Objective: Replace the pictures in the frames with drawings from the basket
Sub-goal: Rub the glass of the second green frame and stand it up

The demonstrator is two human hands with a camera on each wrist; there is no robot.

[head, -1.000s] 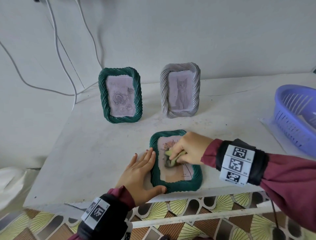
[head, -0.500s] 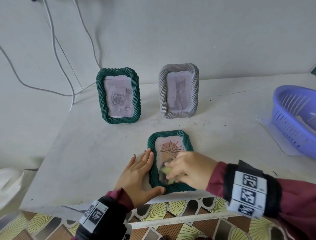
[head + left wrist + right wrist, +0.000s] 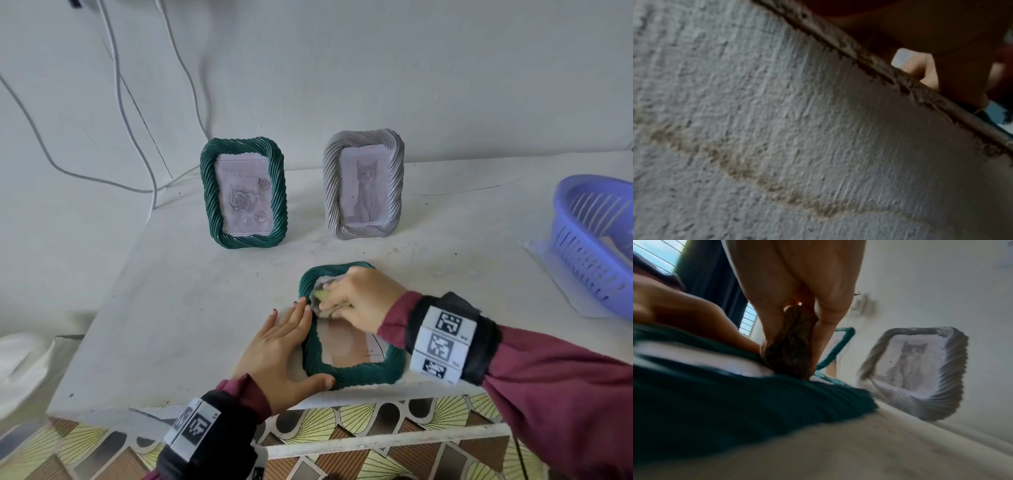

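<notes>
Nearby, basket holds paper.

Head view bright, soft even daylight, faint shadows, wide-angle bending at edges. Left wrist view dim, noisy, blurred. Right wrist view motion-blurred, foreground out of focus, backlit by window.

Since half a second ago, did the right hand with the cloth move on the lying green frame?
Yes. The right hand with the cloth moved from the lying green frame's near end to its far end, towards the standing frames.
</notes>
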